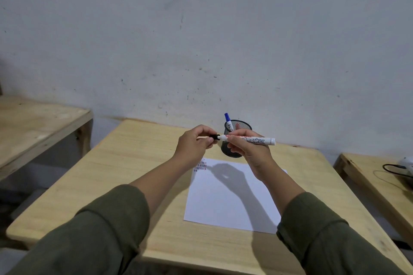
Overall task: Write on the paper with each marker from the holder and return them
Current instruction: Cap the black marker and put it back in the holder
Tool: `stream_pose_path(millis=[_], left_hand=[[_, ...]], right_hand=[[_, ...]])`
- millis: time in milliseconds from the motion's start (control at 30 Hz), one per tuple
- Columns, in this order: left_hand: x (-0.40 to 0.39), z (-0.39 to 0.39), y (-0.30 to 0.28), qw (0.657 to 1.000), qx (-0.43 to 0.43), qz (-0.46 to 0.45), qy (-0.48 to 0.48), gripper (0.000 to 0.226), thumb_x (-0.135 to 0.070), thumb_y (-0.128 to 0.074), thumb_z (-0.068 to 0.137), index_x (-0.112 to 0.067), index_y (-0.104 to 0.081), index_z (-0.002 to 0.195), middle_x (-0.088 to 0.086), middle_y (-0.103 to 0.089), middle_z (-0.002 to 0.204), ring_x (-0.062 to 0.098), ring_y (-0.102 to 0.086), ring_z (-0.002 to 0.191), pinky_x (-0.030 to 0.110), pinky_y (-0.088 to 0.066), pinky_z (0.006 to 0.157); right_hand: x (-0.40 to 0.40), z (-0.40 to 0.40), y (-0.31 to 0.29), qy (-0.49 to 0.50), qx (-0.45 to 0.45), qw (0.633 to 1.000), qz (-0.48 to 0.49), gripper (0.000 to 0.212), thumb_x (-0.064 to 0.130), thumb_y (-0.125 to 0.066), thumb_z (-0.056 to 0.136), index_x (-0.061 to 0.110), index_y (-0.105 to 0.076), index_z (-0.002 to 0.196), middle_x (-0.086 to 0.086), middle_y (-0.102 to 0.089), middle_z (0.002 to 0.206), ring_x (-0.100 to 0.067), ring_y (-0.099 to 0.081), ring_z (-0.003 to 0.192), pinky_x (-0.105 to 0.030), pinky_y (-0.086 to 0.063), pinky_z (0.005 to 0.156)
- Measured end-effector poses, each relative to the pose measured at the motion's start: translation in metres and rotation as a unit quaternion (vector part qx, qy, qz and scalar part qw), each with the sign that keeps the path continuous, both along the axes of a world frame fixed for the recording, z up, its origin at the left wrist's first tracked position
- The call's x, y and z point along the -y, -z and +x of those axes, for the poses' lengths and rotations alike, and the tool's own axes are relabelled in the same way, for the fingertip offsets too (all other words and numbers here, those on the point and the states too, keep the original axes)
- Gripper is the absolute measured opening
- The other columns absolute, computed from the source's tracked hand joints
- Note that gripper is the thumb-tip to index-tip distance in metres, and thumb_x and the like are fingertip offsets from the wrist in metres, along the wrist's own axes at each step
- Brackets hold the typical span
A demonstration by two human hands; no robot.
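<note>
Above the paper (232, 194), the right hand (248, 149) grips a marker (257, 140) while the left hand (194, 140) pinches its black cap (215, 136). This looks like uncapping or recapping; I cannot tell which. Next, either write or drop it into the holder (237, 138).

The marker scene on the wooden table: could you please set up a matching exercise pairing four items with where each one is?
Things:
1. white marker
2. blue-capped marker
3. paper
4. black cap

Places:
A. standing in the mesh holder
B. lying flat on the table
C. pinched in the left hand
D. gripped by the right hand, above the paper

Pairs: 1-D, 2-A, 3-B, 4-C
</note>
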State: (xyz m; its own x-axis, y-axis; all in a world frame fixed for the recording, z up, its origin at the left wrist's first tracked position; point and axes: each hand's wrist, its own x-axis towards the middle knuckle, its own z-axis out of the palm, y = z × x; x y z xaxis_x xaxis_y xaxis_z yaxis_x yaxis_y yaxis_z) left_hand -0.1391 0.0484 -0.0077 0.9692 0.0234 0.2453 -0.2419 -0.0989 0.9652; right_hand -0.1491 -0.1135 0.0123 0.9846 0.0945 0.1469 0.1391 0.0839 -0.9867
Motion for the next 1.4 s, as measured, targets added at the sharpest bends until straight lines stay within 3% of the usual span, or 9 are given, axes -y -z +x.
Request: stream_pose_path(millis=[367,533,633,767,933,1033,1133,1233,1400], left_hand=[[0.005,0.001,-0.007,0.986,-0.078,-0.144,0.042,0.014,-0.005,-0.05,0.093,-0.006,-0.064,0.091,0.009,-0.064,0.081,0.011,-0.063,0.076,0.011,-0.055,0.069],[0.007,0.001,-0.007,0.979,-0.089,-0.173,0.06,0.017,0.003,-0.055,0.087,-0.009,-0.063,0.079,0.008,-0.064,0.08,0.002,-0.067,0.061,0.012,-0.056,0.07],[0.009,0.0,-0.005,0.979,-0.078,-0.18,0.062,0.017,0.005,-0.055,0.086,-0.008,-0.063,0.079,0.009,-0.065,0.081,0.001,-0.068,0.058,0.011,-0.056,0.068],[0.01,0.002,-0.004,0.973,-0.093,-0.199,0.071,0.017,0.005,-0.055,0.087,-0.008,-0.063,0.08,0.008,-0.065,0.081,0.001,-0.068,0.059,0.011,-0.055,0.068],[0.009,0.005,-0.001,0.973,-0.085,-0.209,0.057,0.019,0.005,-0.053,0.088,-0.01,-0.062,0.08,0.007,-0.063,0.081,0.01,-0.062,0.074,0.01,-0.055,0.07],[0.005,0.013,-0.004,0.976,-0.074,-0.203,0.034,0.018,0.005,-0.053,0.087,-0.01,-0.062,0.084,0.005,-0.061,0.084,0.01,-0.06,0.078,0.011,-0.055,0.073],[-0.001,0.023,-0.01,0.976,-0.065,-0.208,0.001,0.018,0.006,-0.053,0.087,-0.007,-0.062,0.095,0.003,-0.06,0.086,0.009,-0.059,0.081,0.01,-0.054,0.072],[-0.002,0.031,-0.019,0.973,-0.055,-0.223,0.002,0.021,0.007,-0.052,0.088,-0.01,-0.063,0.091,0.002,-0.06,0.089,0.01,-0.06,0.085,0.011,-0.055,0.075],[0.011,0.041,-0.036,0.979,-0.023,-0.197,0.035,0.026,0.007,-0.05,0.088,-0.016,-0.062,0.087,0.001,-0.061,0.092,0.017,-0.058,0.094,0.018,-0.053,0.084]], right_hand=[[0.0,0.001,0.001,-0.014,0.02,1.0,-0.015,0.01,0.0,-0.067,0.081,0.01,-0.068,0.081,-0.008,-0.065,0.077,-0.016,-0.061,0.07,-0.017,-0.051,0.064],[0.002,0.006,0.004,-0.01,0.0,1.0,0.019,0.009,0.001,-0.071,0.077,0.006,-0.068,0.083,-0.01,-0.067,0.075,-0.021,-0.067,0.071,-0.034,-0.054,0.081],[0.003,0.008,0.005,-0.013,-0.001,0.999,0.034,0.01,-0.001,-0.07,0.077,0.003,-0.066,0.086,-0.015,-0.067,0.078,-0.025,-0.066,0.072,-0.036,-0.055,0.082],[0.002,0.007,0.006,-0.013,0.006,0.999,0.044,0.011,-0.002,-0.068,0.079,0.001,-0.065,0.089,-0.012,-0.07,0.075,-0.024,-0.066,0.071,-0.03,-0.056,0.075],[-0.003,0.007,0.008,-0.014,0.009,1.0,0.015,0.011,0.004,-0.073,0.077,0.009,-0.068,0.085,-0.007,-0.069,0.079,-0.022,-0.068,0.079,-0.03,-0.056,0.084],[0.001,0.009,0.005,-0.034,-0.001,0.999,0.008,0.023,0.01,-0.074,0.077,0.009,-0.07,0.1,-0.011,-0.071,0.091,-0.023,-0.069,0.089,-0.034,-0.054,0.089],[0.005,0.008,-0.002,-0.057,-0.012,0.997,0.052,0.039,0.015,-0.072,0.076,0.003,-0.065,0.113,-0.012,-0.072,0.095,-0.023,-0.07,0.085,-0.029,-0.055,0.081],[0.011,0.008,-0.007,-0.1,-0.036,0.992,0.074,0.049,0.025,-0.062,0.077,0.002,-0.061,0.12,-0.013,-0.071,0.101,-0.024,-0.07,0.083,-0.03,-0.057,0.084],[0.015,0.008,-0.013,-0.091,-0.041,0.994,0.036,0.032,0.014,-0.063,0.086,-0.001,-0.061,0.114,-0.016,-0.069,0.094,-0.027,-0.068,0.076,-0.029,-0.058,0.073]])
